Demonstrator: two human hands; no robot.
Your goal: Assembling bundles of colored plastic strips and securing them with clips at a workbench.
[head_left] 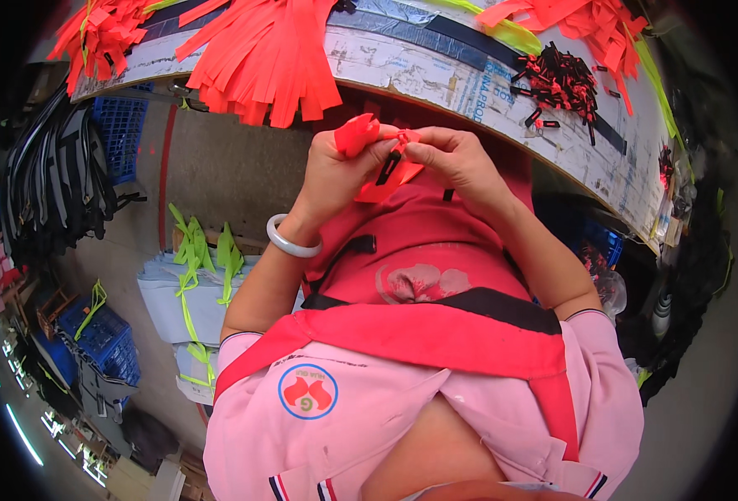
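In front of the apron my two hands meet, both closed. My left hand [336,171] is wrapped round an orange-red fabric strip [356,136]; one end bunches above the fist and another part hangs below. Between the fingertips is a small zipper slider with a black pull [390,165], the pull dangling downward. My right hand [461,163] pinches at the red slider body, thumb against forefinger, right where it meets the strip. The fingertips partly hide how slider and strip join.
The white worktop [436,75] curves just beyond my hands. A fan of orange-red strips [265,58] overhangs its edge. Black-and-red zipper pulls [561,83] are heaped at the right. Grey-black strips [60,167] hang at the left, near a blue crate [120,138]. Pale bundles [177,288] have yellow-green ties.
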